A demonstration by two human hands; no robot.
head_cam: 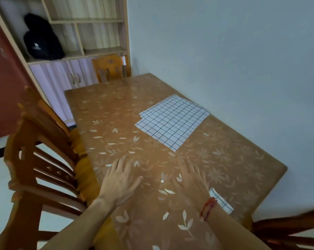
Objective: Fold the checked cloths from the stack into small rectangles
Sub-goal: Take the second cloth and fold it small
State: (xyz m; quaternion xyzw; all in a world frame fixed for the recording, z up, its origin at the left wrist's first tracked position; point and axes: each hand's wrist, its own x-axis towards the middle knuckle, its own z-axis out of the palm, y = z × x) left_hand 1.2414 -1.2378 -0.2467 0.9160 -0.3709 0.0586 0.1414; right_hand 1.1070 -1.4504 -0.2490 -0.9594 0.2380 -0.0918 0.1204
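Both hands flat on the table (233,159), palms down, fingers spread, gripping nothing. Left hand (121,179) sits near the table's left edge, close to the near end. Right hand (192,181) lies beside it toward the middle, red thread bracelet (207,208) on the wrist. Stack of checked cloths (172,121) lies unfolded, well apart from both hands, toward the table's far right edge by the wall, layers slightly offset. Small folded checked cloth (222,202) rests just right of the right wrist, partly hidden by it. Wooden chair (40,159) stands at the left edge.
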